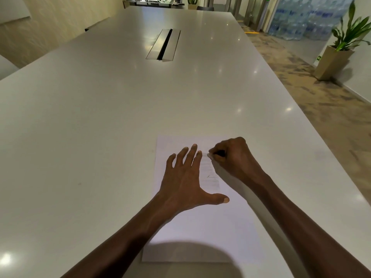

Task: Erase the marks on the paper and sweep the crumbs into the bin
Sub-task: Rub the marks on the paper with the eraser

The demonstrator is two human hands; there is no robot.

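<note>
A white sheet of paper (200, 233) lies on the white table (100, 127) near its front edge. Faint pencil marks (210, 175) run down the sheet's upper middle. My left hand (186, 181) lies flat on the paper with its fingers spread, pinning it. My right hand (232, 157) is closed around a small eraser (209, 155) whose pale tip touches the paper just right of my left fingertips. Most of the eraser is hidden inside the fist. No bin is in view, and crumbs are too small to make out.
A metal cable hatch (163, 45) is set into the table's middle, far ahead. The table's right edge drops to a patterned carpet (313, 101). A potted plant (341, 49) stands by the right wall, with stacked water bottles (301, 19) behind glass.
</note>
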